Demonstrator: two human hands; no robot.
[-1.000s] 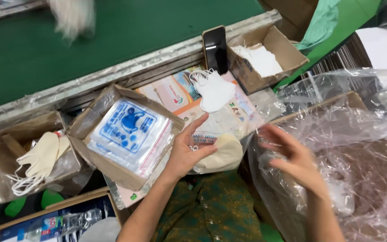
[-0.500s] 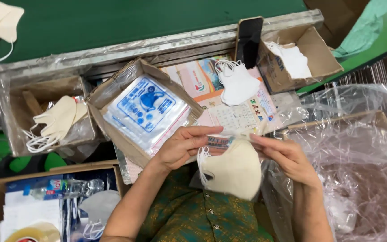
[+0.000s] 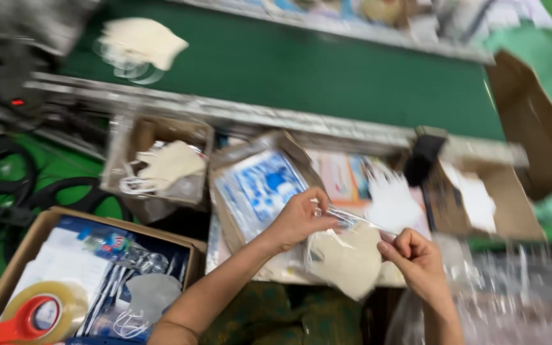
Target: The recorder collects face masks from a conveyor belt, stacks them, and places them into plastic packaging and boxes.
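My left hand (image 3: 298,217) and my right hand (image 3: 413,252) together hold a clear plastic bag with a cream face mask (image 3: 346,259) in it, each pinching the bag's top edge. The bag hangs in front of my lap. Just behind my left hand a cardboard box holds a stack of blue-and-white printed packets (image 3: 257,188). A loose white mask (image 3: 391,204) lies on printed sheets behind my right hand. The picture is motion-blurred.
A green conveyor belt (image 3: 327,70) runs across the back with cream masks (image 3: 138,41) on it. A small box of masks (image 3: 164,166) sits left. A tape dispenser (image 3: 33,316) lies in a box at bottom left. Clear plastic (image 3: 512,300) is at right.
The view has swung right and up. Both hands have lifted the cream mask, and it now sits inside the clear bag held between them.
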